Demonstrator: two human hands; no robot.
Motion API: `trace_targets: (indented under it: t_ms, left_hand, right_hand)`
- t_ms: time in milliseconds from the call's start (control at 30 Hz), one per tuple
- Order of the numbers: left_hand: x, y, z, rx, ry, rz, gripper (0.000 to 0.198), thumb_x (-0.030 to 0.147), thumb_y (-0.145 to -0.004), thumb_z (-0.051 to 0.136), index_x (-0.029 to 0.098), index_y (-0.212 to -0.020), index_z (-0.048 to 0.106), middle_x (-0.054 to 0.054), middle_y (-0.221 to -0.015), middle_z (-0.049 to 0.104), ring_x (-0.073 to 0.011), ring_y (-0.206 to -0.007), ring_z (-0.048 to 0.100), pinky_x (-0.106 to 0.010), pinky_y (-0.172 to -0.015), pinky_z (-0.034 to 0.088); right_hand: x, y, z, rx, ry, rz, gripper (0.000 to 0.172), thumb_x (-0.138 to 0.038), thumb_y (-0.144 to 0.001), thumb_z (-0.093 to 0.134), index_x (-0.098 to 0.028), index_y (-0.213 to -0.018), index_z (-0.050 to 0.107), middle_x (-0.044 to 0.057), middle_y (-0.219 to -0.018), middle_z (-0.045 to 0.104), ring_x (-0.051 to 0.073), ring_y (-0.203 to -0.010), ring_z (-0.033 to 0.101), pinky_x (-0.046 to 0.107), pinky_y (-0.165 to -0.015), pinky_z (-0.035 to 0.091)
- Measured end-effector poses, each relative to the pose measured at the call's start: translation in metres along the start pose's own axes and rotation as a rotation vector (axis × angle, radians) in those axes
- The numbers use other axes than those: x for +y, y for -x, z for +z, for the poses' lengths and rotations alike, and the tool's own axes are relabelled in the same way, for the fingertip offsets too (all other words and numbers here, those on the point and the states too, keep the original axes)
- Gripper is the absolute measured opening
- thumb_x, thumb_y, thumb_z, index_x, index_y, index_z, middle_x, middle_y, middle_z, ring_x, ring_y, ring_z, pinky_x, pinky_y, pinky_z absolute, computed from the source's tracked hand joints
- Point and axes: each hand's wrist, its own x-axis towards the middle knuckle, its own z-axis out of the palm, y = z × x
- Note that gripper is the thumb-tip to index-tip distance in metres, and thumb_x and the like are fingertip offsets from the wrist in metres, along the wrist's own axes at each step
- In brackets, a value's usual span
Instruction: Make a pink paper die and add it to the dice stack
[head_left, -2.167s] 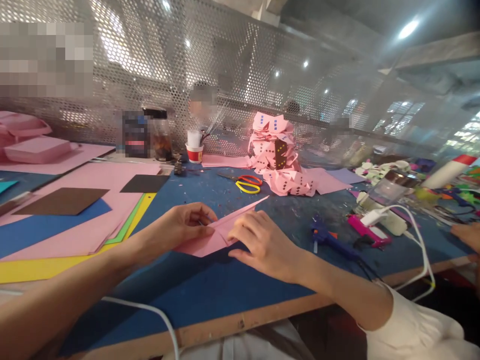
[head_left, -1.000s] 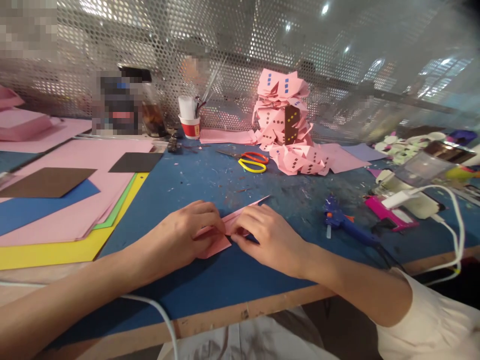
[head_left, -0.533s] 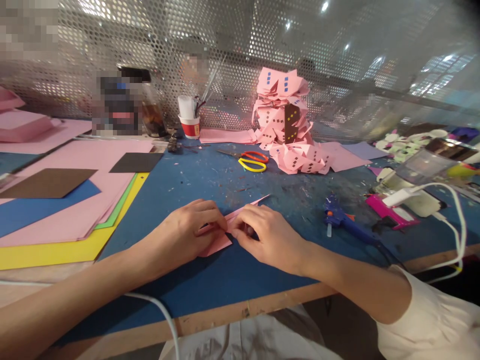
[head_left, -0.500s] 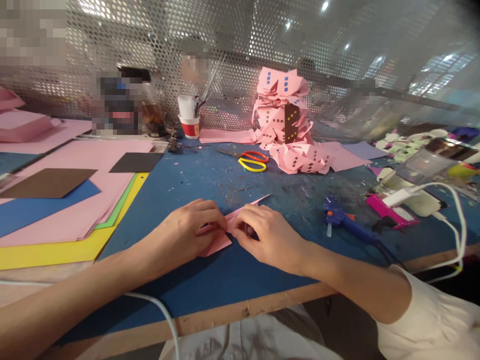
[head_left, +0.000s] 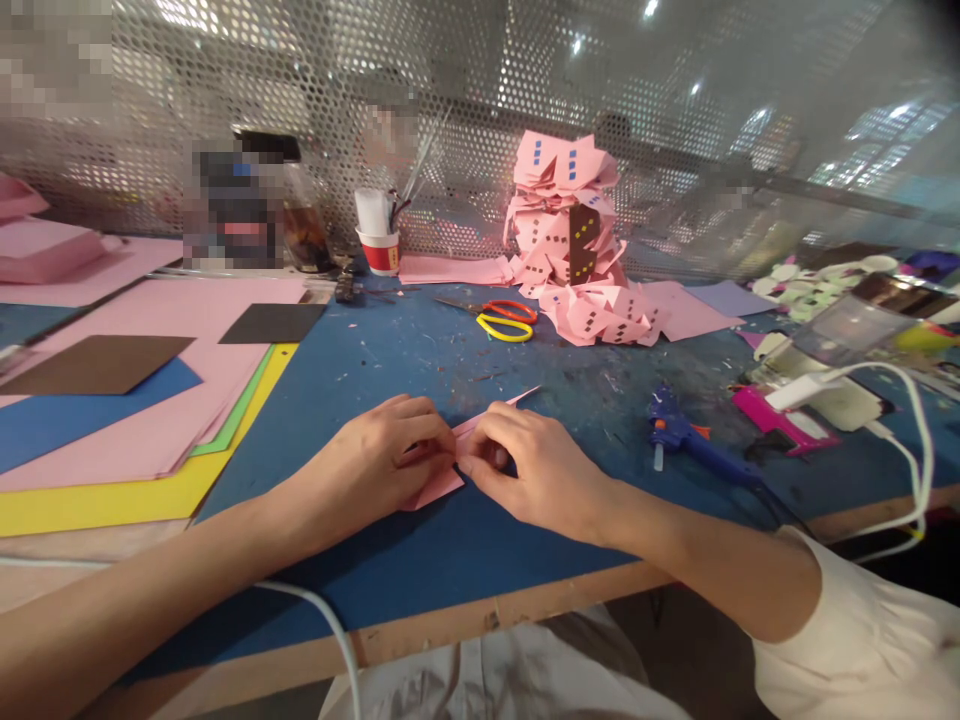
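Note:
A folded piece of pink paper (head_left: pixel 439 487) lies on the blue table mat near the front edge. My left hand (head_left: pixel 397 450) is closed, its fingers pinching the paper from the left. From the other side my right hand (head_left: pixel 529 462) pinches the same piece, thumb and forefinger pressed close to the left fingertips. One pointed end of the paper sticks out above the right knuckles, and the fingers hide its middle. Beyond the hands are scissors (head_left: pixel 504 322) with red and yellow handles, lying on the mat.
Pink folded pieces with small coloured squares (head_left: pixel 570 240) are stacked at the back. Coloured sheets (head_left: pixel 150 440) lie to the left. A blue glue gun (head_left: pixel 697 440), white cables (head_left: pixel 926 430) and a pink device (head_left: pixel 787 425) are on the right. A paper cup (head_left: pixel 381 250) stands behind.
Almost nothing differs. Both hands keep their pinch on the pink paper in the same place, with only a slight shift of the fingers.

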Motion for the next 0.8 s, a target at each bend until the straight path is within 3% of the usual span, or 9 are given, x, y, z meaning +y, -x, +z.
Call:
trace_targets:
  t_ms: [267, 800]
  left_hand:
    - [0.0044, -0.0012, -0.0020, -0.023, 0.020, -0.072, 0.024, 0.006, -0.081, 0.051, 0.021, -0.085, 0.069, 0.000, -0.087, 0.066, -0.0160, -0.083, 0.059, -0.026, -0.075, 0.043]
    - [0.0068, -0.0003, -0.0026, 0.014, 0.047, -0.118, 0.024, 0.006, -0.080, 0.051, 0.020, -0.087, 0.069, 0.001, -0.088, 0.067, -0.0153, -0.085, 0.061, -0.026, -0.077, 0.043]
  right_hand:
    - [0.0000, -0.0004, 0.0010, 0.008, 0.007, 0.025, 0.012, -0.019, -0.094, 0.057, -0.018, -0.082, 0.059, 0.000, -0.084, 0.058, 0.010, -0.069, 0.053, 0.024, -0.067, 0.043]
    - [0.0031, -0.0019, 0.0042, -0.013, 0.031, 0.043, 0.010, -0.017, -0.091, 0.056, -0.018, -0.081, 0.057, 0.000, -0.089, 0.055, 0.009, -0.069, 0.052, 0.024, -0.067, 0.044]
